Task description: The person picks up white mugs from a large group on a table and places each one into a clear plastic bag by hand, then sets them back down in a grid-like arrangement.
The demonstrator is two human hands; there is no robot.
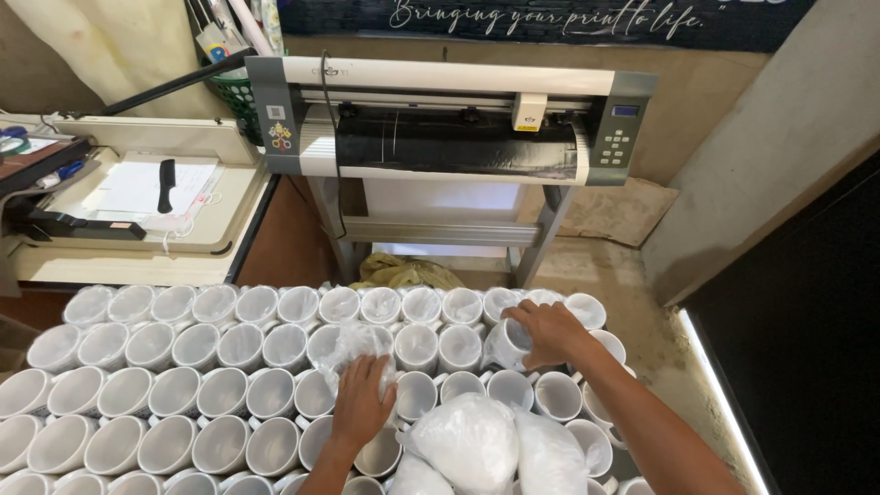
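Many white mugs (197, 346) stand packed in rows across the lower part of the head view, each with clear plastic in it. My left hand (360, 401) rests palm down on a crumpled clear plastic bag (353, 344) that lies over the mugs near the middle. My right hand (548, 331) grips a tilted white mug (507, 345) in the rows at the right, fingers over its rim. Just below both hands, several bunched white plastic bags (472, 442) lie on top of the mugs.
Behind the mugs stands a vinyl cutting plotter (449, 119) on a metal stand. At the left is a paper cutter (137, 197) with paper sheets and a black comb. A crumpled cloth (408, 272) lies on the floor. At the right rises a grey wall (770, 156).
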